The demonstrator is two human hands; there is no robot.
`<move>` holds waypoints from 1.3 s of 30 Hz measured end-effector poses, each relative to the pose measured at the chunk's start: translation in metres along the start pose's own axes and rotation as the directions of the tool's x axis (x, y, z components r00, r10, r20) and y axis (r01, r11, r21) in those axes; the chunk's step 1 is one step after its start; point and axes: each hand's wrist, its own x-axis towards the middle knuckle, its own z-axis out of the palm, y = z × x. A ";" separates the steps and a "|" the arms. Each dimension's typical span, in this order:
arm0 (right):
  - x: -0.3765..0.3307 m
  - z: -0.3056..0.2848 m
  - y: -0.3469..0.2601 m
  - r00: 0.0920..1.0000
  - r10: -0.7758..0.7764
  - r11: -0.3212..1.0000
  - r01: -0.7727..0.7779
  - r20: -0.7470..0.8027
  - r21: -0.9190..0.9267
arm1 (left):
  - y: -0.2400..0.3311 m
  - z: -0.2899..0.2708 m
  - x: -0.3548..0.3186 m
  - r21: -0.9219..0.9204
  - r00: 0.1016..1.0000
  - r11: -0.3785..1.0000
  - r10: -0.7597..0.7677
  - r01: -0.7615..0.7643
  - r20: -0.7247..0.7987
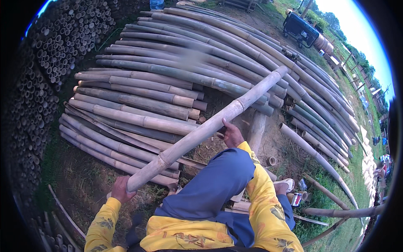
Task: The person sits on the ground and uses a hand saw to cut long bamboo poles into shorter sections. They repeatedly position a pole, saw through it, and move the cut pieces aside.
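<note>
A thick, pale bamboo pole (197,136) slants in front of me, from near left to far right. Its near end is in my left hand (121,190), which is closed around the rim. Farther along, my right hand (232,133) grips the pole from its right side, thumb up, with some fingers hidden beneath it. The far end of the pole reaches over a layered row of cut bamboo poles (142,122) lying on the ground. My raised knee, in blue trousers, is just below the pole.
Bamboo stacked with cut ends outward (71,46) rises at the left. More long poles (323,109) lie at the right, near crossed poles (336,212). A short bamboo ring (272,161) sits by my right forearm. Far right are a dark generator-like machine (299,27) and another person (380,172).
</note>
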 end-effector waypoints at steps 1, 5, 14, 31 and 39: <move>0.009 0.001 -0.009 0.996 -0.008 0.999 0.012 0.088 -0.050 | 0.008 0.012 -0.007 -0.083 0.999 0.996 -0.037 0.036 -0.016; 0.013 0.057 -0.058 0.940 -0.009 0.924 0.138 0.341 -0.357 | 0.049 0.033 -0.040 -0.370 0.957 0.887 -0.291 0.275 0.012; -0.066 0.035 -0.062 0.973 -0.145 0.820 0.219 0.178 -0.529 | 0.037 0.037 -0.011 -0.528 0.802 0.678 -0.597 0.511 0.009; -0.165 -0.016 -0.046 0.852 -0.505 0.793 0.394 -0.140 -0.464 | 0.085 0.071 0.231 -0.964 0.356 -0.212 -0.898 0.162 0.257; -0.271 -0.034 -0.014 0.720 -0.555 0.800 0.324 -0.416 -0.505 | 0.098 0.103 0.330 -0.952 0.345 -0.223 -0.894 0.211 0.286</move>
